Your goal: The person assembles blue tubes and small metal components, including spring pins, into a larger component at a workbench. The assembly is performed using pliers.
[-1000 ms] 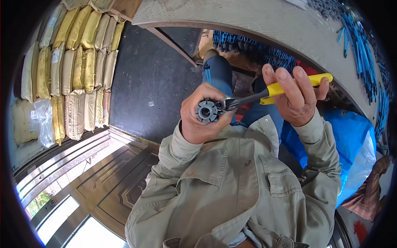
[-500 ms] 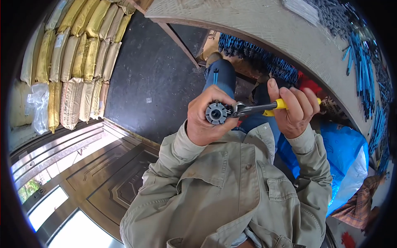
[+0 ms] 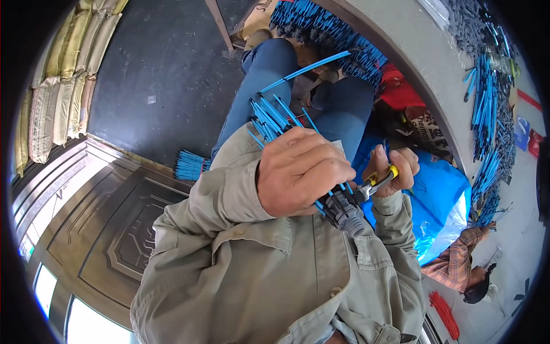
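My left hand (image 3: 306, 172) is closed around a bundle of thin blue rods (image 3: 269, 117) that fan out past its far side. One long rod sticks out well beyond the others. From the near side of the fist comes a dark grey ribbed round part (image 3: 346, 212), tilted toward my chest. My right hand (image 3: 395, 172) is wrapped round pliers (image 3: 371, 188) with yellow handles. Their metal jaws lie against or right beside the black pieces at the base of the ribbed part. What the jaws grip, if anything, is hidden.
Stacked sacks (image 3: 48, 109) line the left. A rod bundle (image 3: 192, 165) lies beside my leg. More blue rods (image 3: 321, 26) are under the bench (image 3: 412, 40) and on it at right. A blue bag (image 3: 429, 195) stands right; beyond it is a person in a plaid shirt (image 3: 458, 261).
The bundle has tipped, so its rods and ribbed side now show instead of its slotted round end. The pliers have come down and nearer with my right hand. My view has shifted right.
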Available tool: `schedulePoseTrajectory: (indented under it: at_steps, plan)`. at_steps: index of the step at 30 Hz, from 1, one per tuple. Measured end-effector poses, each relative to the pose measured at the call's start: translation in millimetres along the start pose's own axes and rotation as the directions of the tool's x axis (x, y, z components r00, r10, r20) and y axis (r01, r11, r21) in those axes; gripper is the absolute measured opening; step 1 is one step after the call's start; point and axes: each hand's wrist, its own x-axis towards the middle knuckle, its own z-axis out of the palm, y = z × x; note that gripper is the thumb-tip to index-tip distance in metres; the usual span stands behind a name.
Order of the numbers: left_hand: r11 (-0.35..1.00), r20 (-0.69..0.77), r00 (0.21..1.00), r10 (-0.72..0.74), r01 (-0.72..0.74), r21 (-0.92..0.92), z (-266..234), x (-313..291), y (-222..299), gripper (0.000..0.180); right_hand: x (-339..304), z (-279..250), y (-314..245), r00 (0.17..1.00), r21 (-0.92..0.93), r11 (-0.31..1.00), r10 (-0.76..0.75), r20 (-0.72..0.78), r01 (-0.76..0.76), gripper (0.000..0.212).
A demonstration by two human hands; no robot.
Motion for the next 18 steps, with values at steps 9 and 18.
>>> schedulePoseTrajectory:
  at_steps: [9,18]
  plan:
    - [0.899,0.115,0.909,-0.401,0.414,-0.142,-59.6,55.7,25.0,0.054,157.8,-68.4,3.8,0.643,0.346,0.938,-0.275,0.714,0.018,0.034]
    - [0.871,0.2,0.958,-0.203,0.27,-0.409,-48.7,68.9,3.0,0.064,157.4,-40.3,52.6,-0.154,-0.258,-0.056,-0.675,0.722,-0.964,0.05]
